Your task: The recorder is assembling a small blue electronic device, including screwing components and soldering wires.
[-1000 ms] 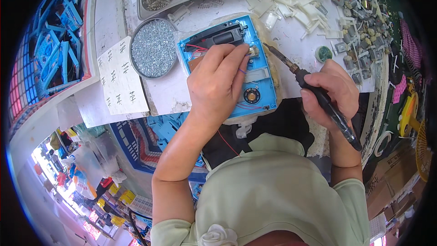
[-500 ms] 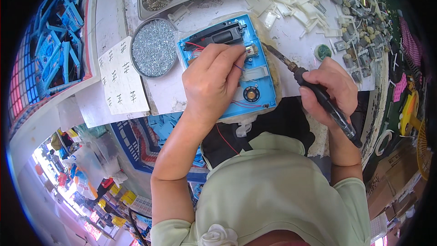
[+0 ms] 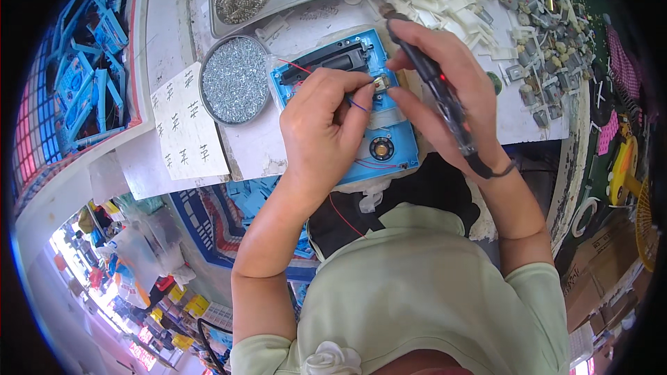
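A blue plastic casing (image 3: 408,137) lies on the table in front of me, with a black battery compartment at its far end and a small round speaker (image 3: 381,148) at its near end. Across its left part rests my left hand (image 3: 318,121), fingers pinched on a thin blue wire (image 3: 358,105) beside a small metal part (image 3: 381,83). My right hand (image 3: 467,87) grips a black-handled soldering iron (image 3: 439,90), its tip angled up and away over the metal tray. The right thumb reaches down close to the metal part. Fingers partly hide the casing's middle.
A round dish of small screws (image 3: 235,80) stands left of the casing, near a handwritten sheet (image 3: 186,121). Behind is a metal tray (image 3: 281,10) with springs. White plastic parts (image 3: 445,10) and small motors (image 3: 531,42) are heaped far right; blue casings (image 3: 73,90) fill a left crate.
My right hand has moved left and inward to the casing. The soldering iron's tip has swung from beside the casing up to the tray. My left hand stays nearly in place; the casing shifted slightly.
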